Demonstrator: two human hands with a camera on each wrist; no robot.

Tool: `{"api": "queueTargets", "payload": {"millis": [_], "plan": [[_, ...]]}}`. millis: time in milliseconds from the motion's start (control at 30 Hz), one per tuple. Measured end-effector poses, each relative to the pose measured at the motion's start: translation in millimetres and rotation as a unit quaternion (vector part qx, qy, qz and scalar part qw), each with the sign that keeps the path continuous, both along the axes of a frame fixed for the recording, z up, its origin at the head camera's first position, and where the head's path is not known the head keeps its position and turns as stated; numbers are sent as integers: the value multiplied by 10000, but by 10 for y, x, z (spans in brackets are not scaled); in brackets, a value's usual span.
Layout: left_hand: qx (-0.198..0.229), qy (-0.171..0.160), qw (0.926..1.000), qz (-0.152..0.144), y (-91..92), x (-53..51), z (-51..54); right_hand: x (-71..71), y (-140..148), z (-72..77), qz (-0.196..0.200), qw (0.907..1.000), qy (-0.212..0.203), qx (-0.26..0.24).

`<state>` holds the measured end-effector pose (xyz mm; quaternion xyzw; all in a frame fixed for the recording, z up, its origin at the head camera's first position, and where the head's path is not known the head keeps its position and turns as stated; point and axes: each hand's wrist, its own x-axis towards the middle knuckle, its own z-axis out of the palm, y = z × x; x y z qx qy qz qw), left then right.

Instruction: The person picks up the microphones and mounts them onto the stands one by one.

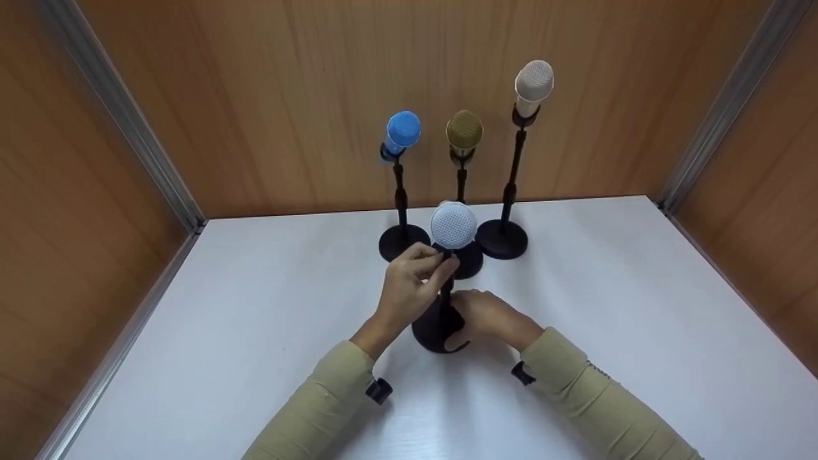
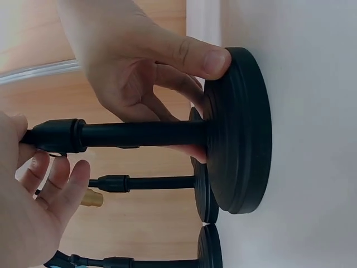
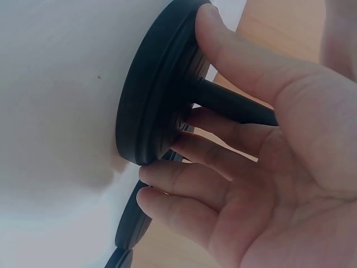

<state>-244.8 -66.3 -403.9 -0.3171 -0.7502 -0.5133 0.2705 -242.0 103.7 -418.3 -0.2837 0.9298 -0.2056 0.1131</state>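
Note:
A microphone with a pale grey mesh head (image 1: pixel 454 225) tops a black desk stand, whose round base (image 1: pixel 429 331) is at the middle of the white table. My left hand (image 1: pixel 412 281) pinches the stand's upper pole just under the microphone; the left wrist view shows thumb and finger at the dark collar (image 2: pixel 61 135). With my right hand (image 1: pixel 487 314) I grip the base, thumb on its rim and fingers spread over the far side, as the right wrist view (image 3: pixel 150 95) also shows. In both wrist views the microphone head is out of sight.
Behind stand three more microphones on black stands: blue (image 1: pixel 403 130) at left, gold (image 1: pixel 464 131) in the middle, off-white (image 1: pixel 534 83) and taller at right. The gold one's base is partly hidden. Wooden panels (image 1: pixel 287 96) enclose the white table (image 1: pixel 255 306) at back and sides.

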Motion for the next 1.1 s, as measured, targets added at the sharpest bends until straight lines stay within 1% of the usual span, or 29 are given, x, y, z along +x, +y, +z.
{"api": "queueTargets", "payload": {"millis": [133,267,367,500,567,667,733,833,900,967,1100], "plan": [[161,-29,9999,-24,-13,2,82,3,-9,18,-7,9999,-46,-110],[207,22,9998,79,-13,-4,187,-9,-10,35,70,9999,-8,-127],[194,-3,9997,121,4,0,260,-16,2,32,68,9999,-8,-121],[150,-11,9998,104,28,2,320,-27,29,17,82,9999,4,-110],[122,-42,9999,47,35,5,343,-33,40,10,104,9999,7,-113],[145,-242,9995,-158,37,22,386,-45,58,-3,136,9999,-9,-71],[254,-489,9978,-356,36,31,414,-48,63,-7,117,9999,-44,-37],[466,-861,9933,-607,38,47,454,-44,67,-10,83,9999,-122,4],[544,-1040,9909,-665,41,58,472,-41,65,-13,82,9998,-153,6],[542,-1137,9897,-678,42,65,484,-43,62,-23,107,9998,-168,-20],[396,-1147,9906,-635,51,56,491,-73,78,-35,273,9994,-175,-98]]}}
